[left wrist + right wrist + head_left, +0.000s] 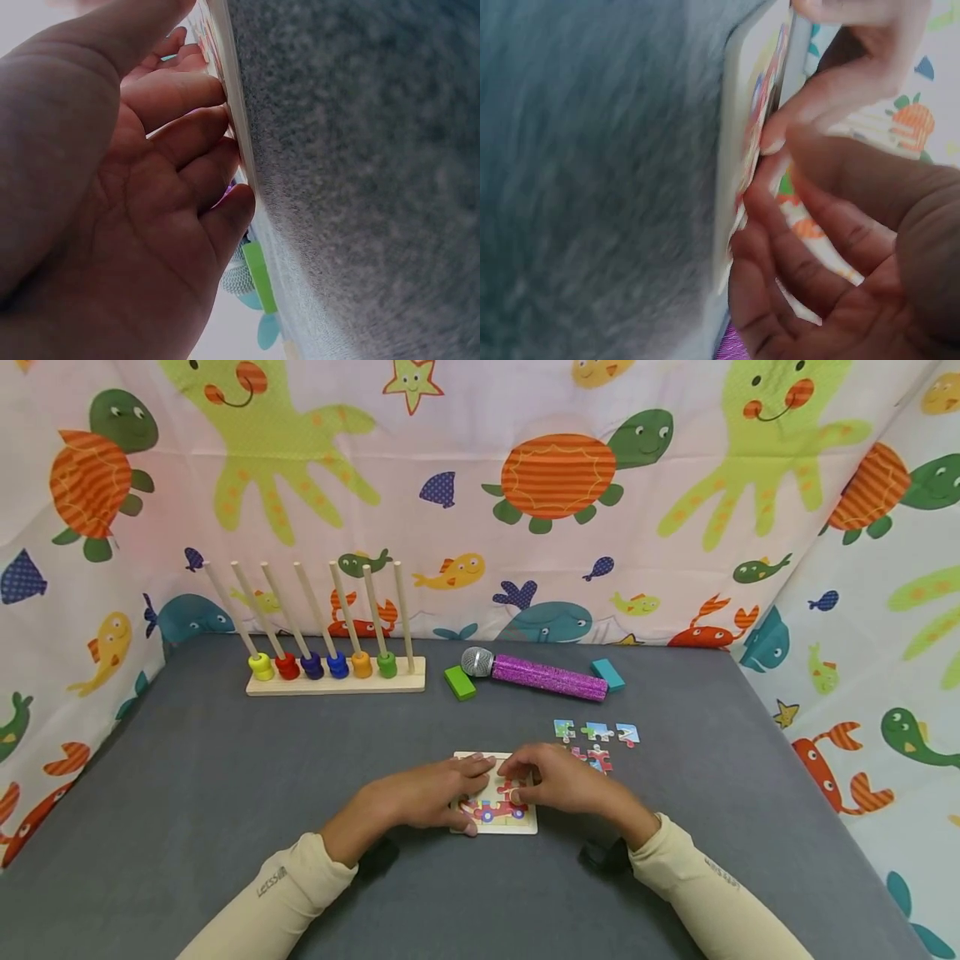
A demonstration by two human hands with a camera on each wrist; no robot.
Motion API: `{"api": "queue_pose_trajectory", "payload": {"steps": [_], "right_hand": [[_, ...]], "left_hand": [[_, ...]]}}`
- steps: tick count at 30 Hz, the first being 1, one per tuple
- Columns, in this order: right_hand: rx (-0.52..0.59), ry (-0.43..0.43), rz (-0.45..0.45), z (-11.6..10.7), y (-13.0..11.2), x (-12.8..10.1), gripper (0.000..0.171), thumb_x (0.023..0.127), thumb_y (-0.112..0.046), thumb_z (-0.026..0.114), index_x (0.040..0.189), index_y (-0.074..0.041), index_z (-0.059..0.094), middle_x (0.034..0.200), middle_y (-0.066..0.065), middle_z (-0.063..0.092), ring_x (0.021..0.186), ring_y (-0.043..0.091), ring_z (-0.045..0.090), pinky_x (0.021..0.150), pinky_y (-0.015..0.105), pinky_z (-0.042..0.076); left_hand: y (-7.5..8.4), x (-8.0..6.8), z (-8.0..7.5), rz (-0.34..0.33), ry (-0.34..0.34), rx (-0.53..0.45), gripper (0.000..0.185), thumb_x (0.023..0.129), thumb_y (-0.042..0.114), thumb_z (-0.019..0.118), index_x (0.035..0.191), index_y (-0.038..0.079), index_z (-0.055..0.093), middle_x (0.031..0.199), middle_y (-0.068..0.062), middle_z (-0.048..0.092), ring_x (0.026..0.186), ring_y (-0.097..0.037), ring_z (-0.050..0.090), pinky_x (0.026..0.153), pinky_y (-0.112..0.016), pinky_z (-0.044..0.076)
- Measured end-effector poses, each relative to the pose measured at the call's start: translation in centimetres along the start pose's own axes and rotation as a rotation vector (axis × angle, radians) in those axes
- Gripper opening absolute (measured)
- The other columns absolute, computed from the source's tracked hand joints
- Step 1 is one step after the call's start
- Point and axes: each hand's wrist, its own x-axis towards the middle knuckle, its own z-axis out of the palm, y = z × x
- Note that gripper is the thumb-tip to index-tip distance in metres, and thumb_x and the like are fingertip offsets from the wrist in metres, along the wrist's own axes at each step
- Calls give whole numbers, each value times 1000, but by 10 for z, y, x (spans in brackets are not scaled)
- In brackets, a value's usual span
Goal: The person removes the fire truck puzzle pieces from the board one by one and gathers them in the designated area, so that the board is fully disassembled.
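Note:
A small wooden puzzle board with a colourful picture lies flat on the grey tabletop, between both hands. My left hand rests on its left half, fingers laid across the pieces and thumb at the near edge. In the left wrist view the fingertips press against the board. My right hand covers the board's right side, its bent fingertips pressing a red puzzle piece. In the right wrist view the fingers touch the pieces on the board. Several loose puzzle pieces lie just beyond the right hand.
A purple glitter microphone lies further back, a green block at its head and a teal block at its tail. A wooden peg rack with coloured rings stands back left. Sea-creature print cloth walls enclose the table.

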Motion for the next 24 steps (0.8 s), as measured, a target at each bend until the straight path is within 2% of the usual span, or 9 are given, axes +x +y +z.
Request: {"api": "queue_pose_trajectory", "payload": {"steps": [5, 11, 15, 24], "right_hand": [[-59, 10, -17, 5, 0, 0, 25, 83, -3, 73, 107, -5, 71, 91, 0, 62, 79, 16, 57, 68, 27, 48], [-102, 1, -34, 4, 0, -2, 25, 84, -5, 73, 108, -8, 71, 92, 0, 59, 83, 18, 53, 72, 30, 45], [-108, -19, -28, 3, 0, -1, 25, 86, -8, 73, 110, -10, 71, 94, -1, 58, 86, 18, 51, 73, 32, 44], [-87, -30, -31, 2, 1, 3, 29, 85, -7, 73, 114, -9, 68, 93, 0, 57, 79, 17, 52, 68, 29, 45]], "left_hand": [[0, 0, 1, -4, -2, 11, 69, 89, 38, 71, 144, 5, 46, 158, -11, 26, 144, -26, 22, 113, -41, 26], [2, 1, 1, -2, 3, 15, 71, 89, 38, 71, 146, 5, 44, 158, -11, 25, 144, -26, 22, 113, -41, 26], [2, 0, 0, -6, 4, 18, 73, 89, 38, 71, 147, 4, 42, 158, -11, 25, 144, -27, 22, 113, -41, 25], [1, 0, 0, -12, 6, 6, 72, 89, 37, 71, 147, 5, 42, 158, -10, 24, 145, -25, 20, 114, -42, 24]]}}
